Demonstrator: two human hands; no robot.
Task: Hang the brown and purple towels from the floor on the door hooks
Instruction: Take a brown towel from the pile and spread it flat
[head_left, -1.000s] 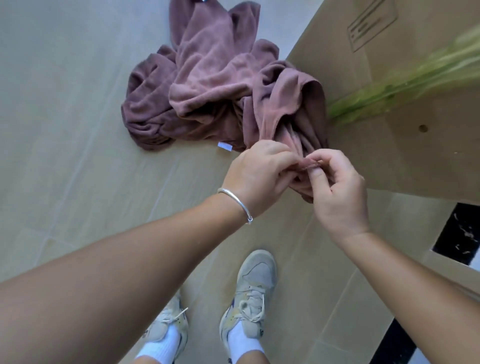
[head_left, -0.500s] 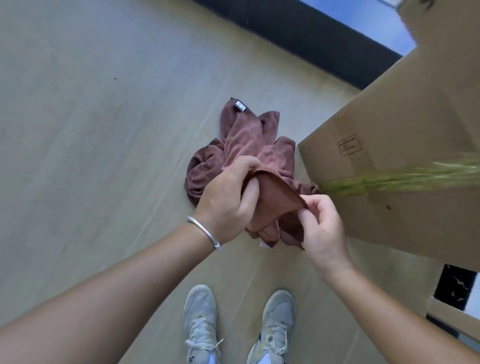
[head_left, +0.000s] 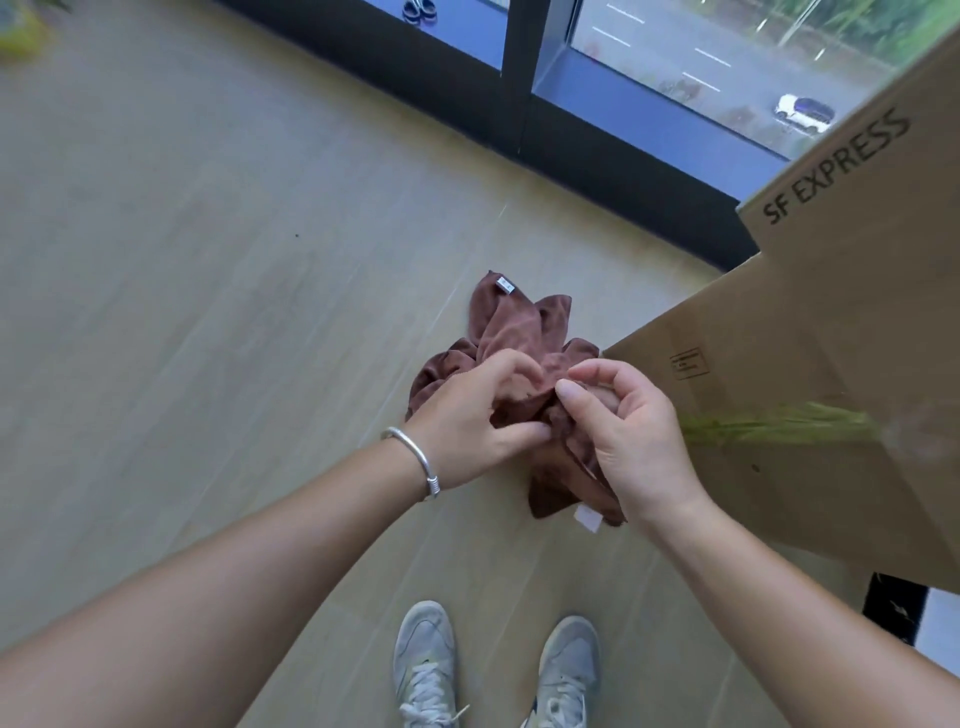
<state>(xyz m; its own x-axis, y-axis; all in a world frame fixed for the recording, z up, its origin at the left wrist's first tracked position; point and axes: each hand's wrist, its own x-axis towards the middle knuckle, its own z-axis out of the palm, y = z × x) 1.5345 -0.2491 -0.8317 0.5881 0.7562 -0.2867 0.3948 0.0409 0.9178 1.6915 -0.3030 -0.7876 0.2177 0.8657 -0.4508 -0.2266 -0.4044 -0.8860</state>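
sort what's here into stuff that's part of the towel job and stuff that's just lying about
Part of the job:
brown towel, gripped by left hand and right hand
towel on the floor

Just lying about:
cardboard box
green stalks
shoes by the window

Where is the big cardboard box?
In the head view, the cardboard box stands on the right, beside the brown towel and below the window.

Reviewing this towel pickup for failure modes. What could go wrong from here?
1. Both hands, left hand and right hand, pinch only small folds of the held towel, so it could slip free.
2. The second towel lies on the floor right under it; hanging cloth may snag and drag it.
3. The cardboard box stands close on the right; a swing could brush it.
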